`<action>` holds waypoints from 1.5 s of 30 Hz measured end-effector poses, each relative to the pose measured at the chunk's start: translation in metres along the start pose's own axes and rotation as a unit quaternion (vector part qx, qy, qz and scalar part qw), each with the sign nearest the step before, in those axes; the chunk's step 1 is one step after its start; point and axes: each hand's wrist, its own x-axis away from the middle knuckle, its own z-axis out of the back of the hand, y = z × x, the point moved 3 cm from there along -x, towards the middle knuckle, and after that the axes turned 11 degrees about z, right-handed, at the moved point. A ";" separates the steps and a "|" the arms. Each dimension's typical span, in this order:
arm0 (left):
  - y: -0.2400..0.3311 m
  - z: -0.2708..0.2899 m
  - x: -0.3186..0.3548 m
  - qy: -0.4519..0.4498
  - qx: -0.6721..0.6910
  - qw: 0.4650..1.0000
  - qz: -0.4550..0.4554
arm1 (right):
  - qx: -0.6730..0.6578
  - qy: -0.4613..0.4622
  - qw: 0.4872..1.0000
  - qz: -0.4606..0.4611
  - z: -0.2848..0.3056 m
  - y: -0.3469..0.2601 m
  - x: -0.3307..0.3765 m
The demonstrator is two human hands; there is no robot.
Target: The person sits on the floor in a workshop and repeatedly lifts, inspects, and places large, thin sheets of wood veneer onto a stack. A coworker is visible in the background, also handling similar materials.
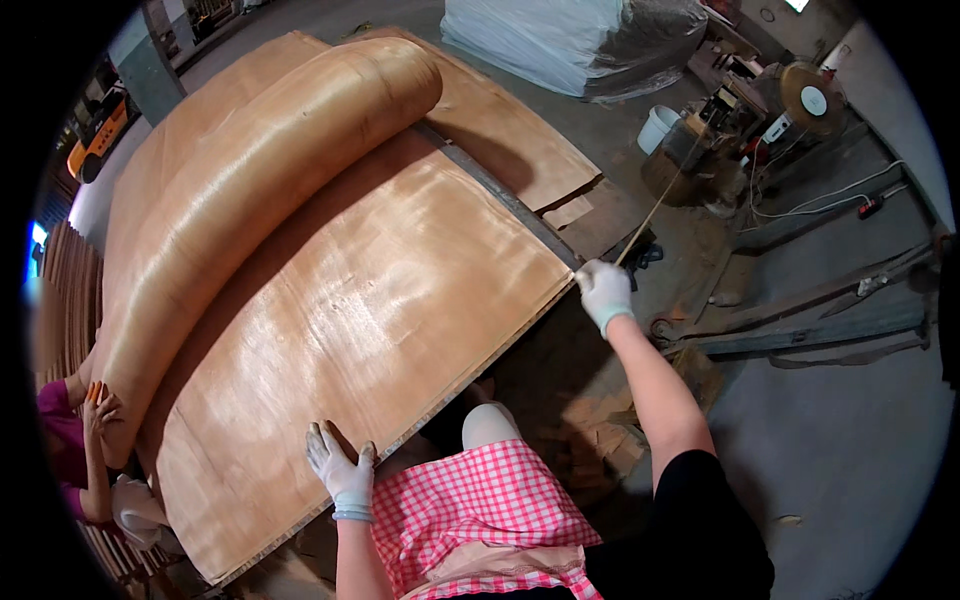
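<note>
We log a broad, flat, tan wood-veneer sheet (390, 300) before us; our white-gloved left hand (343, 468) rests on its near edge, grip wide; our white-gloved right hand (605, 291) is at its right corner, grip: cannot tell; a glossy, tan veneer roll (270, 150) spans its far-left side.

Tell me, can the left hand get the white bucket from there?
Probably not: the left hand rests on the near edge of the wood sheet, and the white bucket stands well away on the floor, beyond the sheet's right corner and the right hand.
</note>
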 end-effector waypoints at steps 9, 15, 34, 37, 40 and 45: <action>0.000 -0.002 -0.002 -0.014 -0.009 1.000 0.005 | -0.069 -0.117 0.982 0.134 -0.048 -0.053 0.052; 0.004 -0.001 0.000 -0.015 -0.007 1.000 0.002 | -0.005 -0.131 0.990 -0.048 -0.033 0.023 0.022; 0.001 -0.001 0.000 -0.007 0.005 1.000 0.006 | -0.242 -0.037 0.963 0.112 -0.029 -0.153 0.083; 0.002 -0.001 0.001 -0.006 0.005 1.000 0.009 | -0.224 -0.021 0.946 0.235 -0.048 -0.188 0.099; 0.005 -0.001 0.000 -0.009 0.007 1.000 0.007 | -0.245 -0.044 0.926 0.285 -0.066 -0.202 0.109; 0.006 0.001 0.001 -0.006 0.012 1.000 0.005 | -0.092 -0.066 0.992 0.058 -0.063 -0.133 0.090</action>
